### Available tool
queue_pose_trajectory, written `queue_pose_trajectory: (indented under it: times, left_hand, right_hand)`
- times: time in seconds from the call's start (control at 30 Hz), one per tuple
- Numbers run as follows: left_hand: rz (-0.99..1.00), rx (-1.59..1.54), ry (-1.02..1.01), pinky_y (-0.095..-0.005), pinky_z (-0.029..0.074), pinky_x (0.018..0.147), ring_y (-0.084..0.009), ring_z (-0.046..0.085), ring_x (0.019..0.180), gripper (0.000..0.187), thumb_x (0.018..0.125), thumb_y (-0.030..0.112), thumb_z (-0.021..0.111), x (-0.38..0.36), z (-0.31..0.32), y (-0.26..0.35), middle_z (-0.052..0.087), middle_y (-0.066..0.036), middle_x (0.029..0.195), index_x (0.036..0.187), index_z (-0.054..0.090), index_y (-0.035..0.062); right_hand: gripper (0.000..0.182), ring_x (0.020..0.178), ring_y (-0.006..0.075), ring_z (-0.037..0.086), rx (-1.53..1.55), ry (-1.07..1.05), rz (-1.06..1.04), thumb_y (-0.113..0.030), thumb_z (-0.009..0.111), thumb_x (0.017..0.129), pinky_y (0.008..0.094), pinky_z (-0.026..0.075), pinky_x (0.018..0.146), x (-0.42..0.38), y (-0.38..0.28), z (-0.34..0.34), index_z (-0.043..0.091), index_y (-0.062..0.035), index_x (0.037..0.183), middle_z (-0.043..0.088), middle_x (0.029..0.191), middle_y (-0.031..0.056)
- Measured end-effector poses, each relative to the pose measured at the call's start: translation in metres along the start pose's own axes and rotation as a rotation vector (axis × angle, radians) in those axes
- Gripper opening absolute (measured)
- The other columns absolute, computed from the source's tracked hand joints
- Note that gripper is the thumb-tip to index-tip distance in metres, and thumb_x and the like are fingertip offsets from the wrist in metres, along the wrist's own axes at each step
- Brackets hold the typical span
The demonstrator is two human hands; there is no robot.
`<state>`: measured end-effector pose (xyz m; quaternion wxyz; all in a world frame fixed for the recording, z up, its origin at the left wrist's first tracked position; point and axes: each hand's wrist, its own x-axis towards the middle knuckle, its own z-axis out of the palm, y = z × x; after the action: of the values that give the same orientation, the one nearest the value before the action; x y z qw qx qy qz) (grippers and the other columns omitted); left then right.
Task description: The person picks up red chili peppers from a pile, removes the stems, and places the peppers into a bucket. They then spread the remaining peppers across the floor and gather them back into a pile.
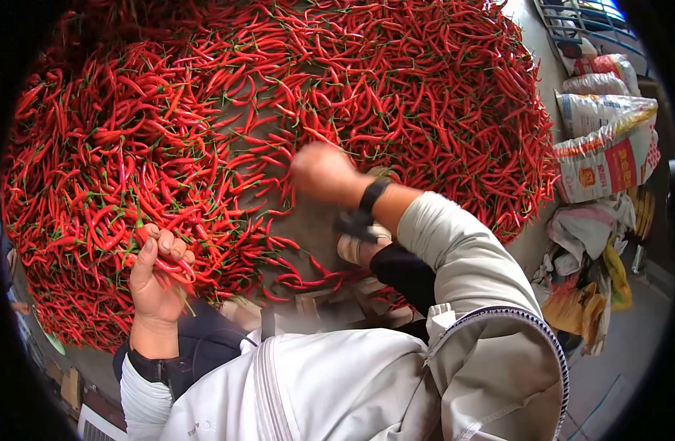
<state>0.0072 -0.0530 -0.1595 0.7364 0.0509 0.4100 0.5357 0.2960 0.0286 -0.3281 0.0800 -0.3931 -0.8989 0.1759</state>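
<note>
My left hand (155,283) is closed around a few red chili peppers (178,275), with a green stem poking up above the thumb. It is held over the lower left part of a large heap of red chilies (132,140). My right hand (325,173), smeared by motion, hovers above the thin middle strip where the grey floor shows between the chilies. Its fingers are curled away from view, so anything in them is hidden. A dark band (373,195) circles the right wrist. Loose chilies (308,273) lie scattered below that hand.
A second broad spread of chilies (440,110) covers the right side. Printed woven sacks (605,147) stand beyond its edge, with crumpled bags and cloths (583,235) below them. A blue rack (591,22) is at the top right. My shod foot (352,246) rests near the middle.
</note>
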Motion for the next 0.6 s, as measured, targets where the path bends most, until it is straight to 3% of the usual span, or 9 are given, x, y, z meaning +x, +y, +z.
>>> queue_pose_trajectory:
  times: [0.03, 0.07, 0.1, 0.13, 0.2, 0.27, 0.37, 0.53, 0.6]
  left_hand:
    - [-0.006, 0.013, -0.036, -0.0301, 0.044, 0.071, -0.0128, 0.048, 0.075, 0.014, 0.088, 0.016, 0.053, 0.0, -0.001, 0.001, 0.049, -0.001, 0.079, 0.1, 0.05, 0.0105]
    - [-0.012, 0.027, -0.071, -0.0305, 0.044, 0.073, -0.0133, 0.049, 0.077, 0.014, 0.089, 0.017, 0.051, 0.001, -0.002, 0.001, 0.05, -0.001, 0.081, 0.101, 0.05, 0.0109]
    - [-0.018, 0.029, -0.054, -0.0302, 0.043, 0.073, -0.0132, 0.049, 0.076, 0.014, 0.088, 0.017, 0.052, 0.0, -0.002, 0.001, 0.049, -0.001, 0.081, 0.101, 0.051, 0.0112]
    - [-0.015, 0.032, -0.044, -0.0302, 0.043, 0.073, -0.0132, 0.049, 0.076, 0.014, 0.088, 0.017, 0.052, 0.001, -0.003, 0.0, 0.049, -0.001, 0.081, 0.101, 0.051, 0.0112]
    - [-0.034, 0.017, -0.047, -0.0298, 0.043, 0.073, -0.0132, 0.048, 0.076, 0.013, 0.088, 0.017, 0.052, 0.003, -0.007, -0.001, 0.049, -0.001, 0.081, 0.1, 0.051, 0.0114]
    - [-0.035, 0.02, -0.028, -0.0293, 0.042, 0.072, -0.0132, 0.048, 0.076, 0.013, 0.088, 0.017, 0.053, 0.005, -0.005, -0.001, 0.049, -0.001, 0.081, 0.099, 0.052, 0.0114]
    - [-0.034, -0.004, -0.046, -0.0287, 0.042, 0.072, -0.0132, 0.048, 0.076, 0.013, 0.087, 0.016, 0.054, 0.006, -0.005, 0.0, 0.049, -0.001, 0.081, 0.099, 0.052, 0.0112]
    - [-0.029, 0.003, -0.036, -0.0285, 0.042, 0.072, -0.0134, 0.048, 0.076, 0.013, 0.087, 0.016, 0.055, 0.004, -0.008, 0.0, 0.05, -0.001, 0.081, 0.099, 0.053, 0.0111]
    - [-0.024, 0.006, -0.032, -0.0289, 0.042, 0.072, -0.0136, 0.048, 0.076, 0.014, 0.086, 0.016, 0.055, 0.003, -0.008, 0.001, 0.05, -0.001, 0.081, 0.099, 0.053, 0.0111]
  right_hand:
    - [0.01, 0.067, 0.027, 0.056, -0.1, -0.037, 0.204, -0.017, 0.059, 0.065, 0.038, 0.046, 0.061, 0.016, 0.02, -0.018, 0.057, -0.0077, 0.066, 0.056, 0.071, 0.0101]
    - [0.008, 0.071, 0.0269, 0.055, -0.201, 0.076, 0.281, -0.016, 0.059, 0.067, 0.0382, 0.046, 0.064, 0.025, 0.052, -0.027, 0.058, -0.0086, 0.067, 0.056, 0.072, 0.0096]
    - [0.008, 0.068, 0.0318, 0.058, -0.135, 0.41, 0.33, -0.012, 0.055, 0.067, 0.0421, 0.049, 0.063, 0.035, 0.082, -0.038, 0.058, -0.0063, 0.063, 0.059, 0.068, 0.0138]
    - [0.014, 0.085, 0.0314, 0.058, -0.116, 0.331, 0.567, -0.014, 0.055, 0.07, 0.0422, 0.048, 0.075, 0.04, 0.11, -0.048, 0.062, -0.0088, 0.081, 0.061, 0.085, 0.0145]
    - [0.03, 0.105, 0.0312, 0.05, -0.165, 0.318, 0.845, -0.017, 0.053, 0.075, 0.0432, 0.044, 0.085, 0.033, 0.133, -0.056, 0.058, -0.0133, 0.105, 0.057, 0.109, 0.0119]
    - [0.038, 0.117, 0.031, 0.041, -0.099, -0.131, 0.968, -0.022, 0.05, 0.08, 0.0444, 0.039, 0.091, 0.024, 0.148, -0.064, 0.05, -0.0189, 0.118, 0.047, 0.126, 0.0074]
    - [0.034, 0.113, 0.029, 0.046, -0.248, -0.212, 0.874, -0.024, 0.048, 0.08, 0.0448, 0.04, 0.087, 0.012, 0.151, -0.069, 0.053, -0.0184, 0.114, 0.054, 0.119, 0.0055]
    - [0.027, 0.094, 0.0305, 0.056, -0.138, -0.032, 0.901, -0.019, 0.055, 0.076, 0.0405, 0.047, 0.077, -0.015, 0.153, -0.076, 0.06, -0.0162, 0.102, 0.061, 0.102, 0.0124]
    - [0.026, 0.086, 0.0313, 0.057, -0.298, 0.181, 0.466, -0.018, 0.057, 0.073, 0.042, 0.047, 0.074, -0.027, 0.141, -0.07, 0.061, -0.0142, 0.099, 0.061, 0.095, 0.0122]
